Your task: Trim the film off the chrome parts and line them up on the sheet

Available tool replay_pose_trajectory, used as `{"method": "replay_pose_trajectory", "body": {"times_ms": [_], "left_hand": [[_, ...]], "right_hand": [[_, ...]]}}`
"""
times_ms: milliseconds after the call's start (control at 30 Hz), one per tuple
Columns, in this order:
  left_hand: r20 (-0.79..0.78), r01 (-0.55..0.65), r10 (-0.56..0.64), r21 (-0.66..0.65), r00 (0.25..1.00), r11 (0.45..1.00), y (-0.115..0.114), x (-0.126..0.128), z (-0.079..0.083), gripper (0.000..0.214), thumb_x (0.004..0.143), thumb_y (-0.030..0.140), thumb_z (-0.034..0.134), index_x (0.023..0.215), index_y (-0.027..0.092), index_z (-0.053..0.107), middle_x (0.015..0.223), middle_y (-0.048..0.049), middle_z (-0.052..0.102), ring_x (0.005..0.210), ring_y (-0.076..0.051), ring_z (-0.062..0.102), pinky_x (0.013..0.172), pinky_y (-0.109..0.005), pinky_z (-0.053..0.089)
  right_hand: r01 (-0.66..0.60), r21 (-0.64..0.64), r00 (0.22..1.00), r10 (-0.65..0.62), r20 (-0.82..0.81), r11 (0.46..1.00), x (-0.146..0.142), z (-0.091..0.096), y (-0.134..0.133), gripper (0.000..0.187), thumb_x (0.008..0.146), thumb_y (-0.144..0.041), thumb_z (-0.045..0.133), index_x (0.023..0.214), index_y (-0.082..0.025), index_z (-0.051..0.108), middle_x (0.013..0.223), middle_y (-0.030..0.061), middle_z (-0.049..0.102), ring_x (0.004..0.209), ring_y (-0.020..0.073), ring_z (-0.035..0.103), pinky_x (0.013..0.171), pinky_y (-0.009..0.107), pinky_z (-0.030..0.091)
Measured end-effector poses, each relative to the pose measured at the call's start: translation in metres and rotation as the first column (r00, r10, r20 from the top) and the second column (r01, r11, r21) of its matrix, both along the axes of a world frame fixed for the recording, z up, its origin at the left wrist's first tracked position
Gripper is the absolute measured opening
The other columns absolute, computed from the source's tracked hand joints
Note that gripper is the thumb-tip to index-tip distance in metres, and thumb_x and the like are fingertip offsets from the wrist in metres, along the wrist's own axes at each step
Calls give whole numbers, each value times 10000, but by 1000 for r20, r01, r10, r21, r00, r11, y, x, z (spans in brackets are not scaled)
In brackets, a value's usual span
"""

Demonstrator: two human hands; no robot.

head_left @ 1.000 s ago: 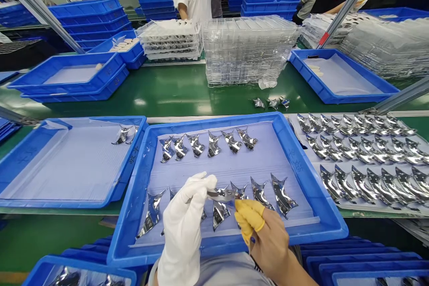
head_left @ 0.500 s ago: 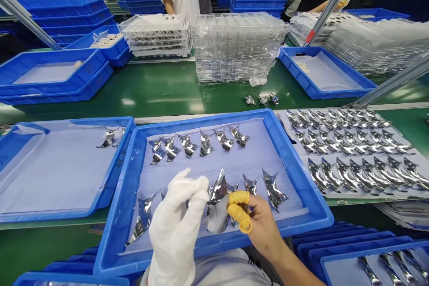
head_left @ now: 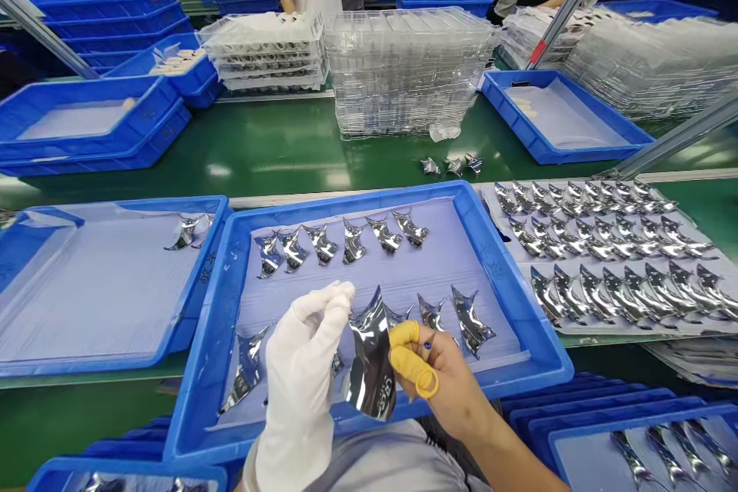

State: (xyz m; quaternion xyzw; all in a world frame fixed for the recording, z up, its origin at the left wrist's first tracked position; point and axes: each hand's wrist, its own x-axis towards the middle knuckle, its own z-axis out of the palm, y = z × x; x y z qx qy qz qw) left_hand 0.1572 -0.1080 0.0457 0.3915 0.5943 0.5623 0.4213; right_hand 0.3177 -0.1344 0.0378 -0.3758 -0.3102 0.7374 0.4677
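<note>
The mirror-polished curved metal piece (head_left: 372, 361) has swung from lying nearly flat to hanging almost upright between the hands, its bright face now turned toward the camera. The right hand (head_left: 443, 377) is closed on its right edge, pinching it with yellow finger cots (head_left: 403, 357). The white-gloved left hand (head_left: 303, 369) stands half-curled at its left edge; whether it grips, I cannot tell. The piece hangs above the blue plastic tray (head_left: 369, 194), near a front row of similar pieces (head_left: 470, 320), with 6 more pieces (head_left: 354, 241) in the back row. Farther off lie a lined sheet of pieces (head_left: 605, 292), 3 pieces on the green bench (head_left: 453, 166), and stacked clear plastic trays (head_left: 407, 73).
</note>
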Motion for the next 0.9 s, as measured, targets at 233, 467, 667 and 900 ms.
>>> {"method": "replay_pose_trajectory", "body": {"times_ms": [233,467,667,900], "left_hand": [[10,12,-14,162,1000,987,4,8,1,139,827,316,862,938,270,793,981,30,830,944,-156,757,985,-303,559],[-38,46,-39,210,999,977,7,13,11,118,832,297,860,933,295,800,967,49,828,966,-158,740,1045,-339,517],[-41,46,-48,-46,998,998,8,4,13,325,796,448,870,1051,257,805,1125,-15,813,958,-173,723,842,-271,557],[-8,114,-116,-137,993,984,10,2,12,420,799,529,841,1107,247,795,1081,-35,807,832,-171,704,724,-271,548]], "right_hand": [[-40,-169,989,15,-150,985,-5,-6,3,506,753,-570,903,730,-202,555,403,-143,362,372,26,186,410,199,143],[9,-139,986,-32,-163,990,-7,-10,3,494,751,-562,911,744,-197,579,427,-146,354,380,21,176,403,186,134],[90,-37,986,-94,-137,995,-8,-8,-1,435,789,-520,899,760,-192,614,524,-129,346,426,28,180,411,185,163],[136,28,989,-134,-68,990,-9,1,-4,335,768,-353,930,719,-184,645,558,-101,394,476,45,233,436,189,191]]}}
